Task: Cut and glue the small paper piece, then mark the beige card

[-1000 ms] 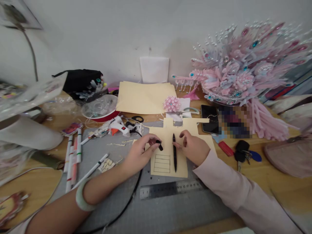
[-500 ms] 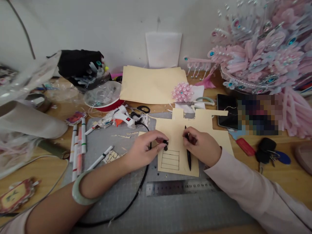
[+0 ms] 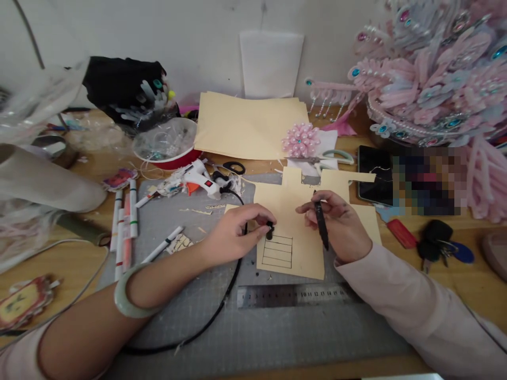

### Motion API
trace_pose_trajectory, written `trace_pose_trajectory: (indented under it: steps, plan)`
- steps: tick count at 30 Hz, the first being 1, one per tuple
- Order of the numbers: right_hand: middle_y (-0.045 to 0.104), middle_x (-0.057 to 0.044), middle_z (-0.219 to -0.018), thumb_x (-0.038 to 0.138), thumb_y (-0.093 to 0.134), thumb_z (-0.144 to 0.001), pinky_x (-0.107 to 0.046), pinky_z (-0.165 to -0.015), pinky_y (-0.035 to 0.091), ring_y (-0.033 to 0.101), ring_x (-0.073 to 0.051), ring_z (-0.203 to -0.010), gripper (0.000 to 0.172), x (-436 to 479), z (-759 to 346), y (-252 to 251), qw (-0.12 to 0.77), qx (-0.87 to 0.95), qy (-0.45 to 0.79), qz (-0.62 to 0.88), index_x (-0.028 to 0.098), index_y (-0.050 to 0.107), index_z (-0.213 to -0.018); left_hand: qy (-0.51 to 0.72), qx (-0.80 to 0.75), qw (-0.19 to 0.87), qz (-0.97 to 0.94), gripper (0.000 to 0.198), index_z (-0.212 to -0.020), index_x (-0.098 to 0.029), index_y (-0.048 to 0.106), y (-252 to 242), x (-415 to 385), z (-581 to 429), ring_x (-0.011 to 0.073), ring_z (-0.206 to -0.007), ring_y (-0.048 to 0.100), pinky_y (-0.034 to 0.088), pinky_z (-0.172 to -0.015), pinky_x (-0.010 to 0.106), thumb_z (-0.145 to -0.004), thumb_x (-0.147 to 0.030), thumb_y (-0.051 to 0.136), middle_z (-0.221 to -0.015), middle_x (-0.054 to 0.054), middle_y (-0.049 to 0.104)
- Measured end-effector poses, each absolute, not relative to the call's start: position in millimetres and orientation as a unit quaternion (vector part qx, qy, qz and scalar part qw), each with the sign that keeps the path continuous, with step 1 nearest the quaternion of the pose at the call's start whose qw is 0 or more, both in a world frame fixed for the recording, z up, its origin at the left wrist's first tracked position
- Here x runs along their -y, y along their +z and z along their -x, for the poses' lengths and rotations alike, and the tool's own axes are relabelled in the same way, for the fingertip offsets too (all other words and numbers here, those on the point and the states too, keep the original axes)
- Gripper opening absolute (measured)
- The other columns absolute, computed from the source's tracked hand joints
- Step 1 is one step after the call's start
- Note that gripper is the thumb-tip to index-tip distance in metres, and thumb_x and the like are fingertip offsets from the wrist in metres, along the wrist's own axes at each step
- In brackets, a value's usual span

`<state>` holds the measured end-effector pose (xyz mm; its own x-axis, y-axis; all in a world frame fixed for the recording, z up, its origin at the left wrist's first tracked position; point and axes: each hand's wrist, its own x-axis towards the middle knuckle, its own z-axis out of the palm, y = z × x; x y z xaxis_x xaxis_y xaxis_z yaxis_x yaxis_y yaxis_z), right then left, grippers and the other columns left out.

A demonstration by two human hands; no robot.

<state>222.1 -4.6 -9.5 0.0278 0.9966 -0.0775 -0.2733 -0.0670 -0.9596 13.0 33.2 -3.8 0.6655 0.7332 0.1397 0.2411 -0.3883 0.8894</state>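
A small black piece (image 3: 270,230) is pinched between the thumb and fingers of my left hand (image 3: 237,232), over the left part of a cut sheet of yellow card (image 3: 304,258). My right hand (image 3: 336,221) holds a black pen (image 3: 320,224), tilted, above the card's right side. Between my hands and a little nearer to me, a ruled rectangle with several lines (image 3: 277,252) shows on the card. A steel ruler (image 3: 293,296) lies just in front of the card on the grey cutting mat (image 3: 301,338).
A white glue gun (image 3: 204,179) with a black cable lies behind my left hand. Markers (image 3: 133,211) lie at the left. Scissors (image 3: 336,157), a phone (image 3: 375,174) and keys (image 3: 433,240) are at the right. Stacked card (image 3: 253,126) lies at the back.
My right hand has lifted and turned, with the pen now raised off the card and moved slightly right. My left hand keeps its pinch on the black piece. The view has shifted slightly.
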Motion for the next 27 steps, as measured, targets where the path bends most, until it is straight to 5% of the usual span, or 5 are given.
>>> trace_pose_trajectory:
  steps: [10,27]
  plan:
    - [0.054,0.003,-0.057,0.029,0.057,-0.081,-0.02,-0.044,0.038,0.047,-0.008,-0.049,0.012,17.1,-216.5,-10.7,0.535,0.533,0.448,0.478,0.02,0.064,-0.083,0.275,-0.29,0.435,-0.807,0.012,-0.086,-0.014,0.06,0.5,-32.5,-13.5,0.011,-0.073,0.057,0.045,-0.068,0.021,-0.078,-0.012,0.051,-0.083,0.003,0.063]
    - [0.066,-0.006,-0.075,0.011,0.05,-0.075,-0.024,-0.059,0.05,0.062,-0.014,-0.065,0.016,34.9,-203.5,3.5,0.31,0.883,0.087,0.342,0.017,0.052,-0.09,0.266,-0.27,0.483,-0.79,0.012,-0.084,-0.013,0.061,-2.3,-35.1,-11.4,0.0117,-0.071,0.058,0.044,-0.06,0.019,-0.076,-0.01,0.053,-0.081,0.005,0.064]
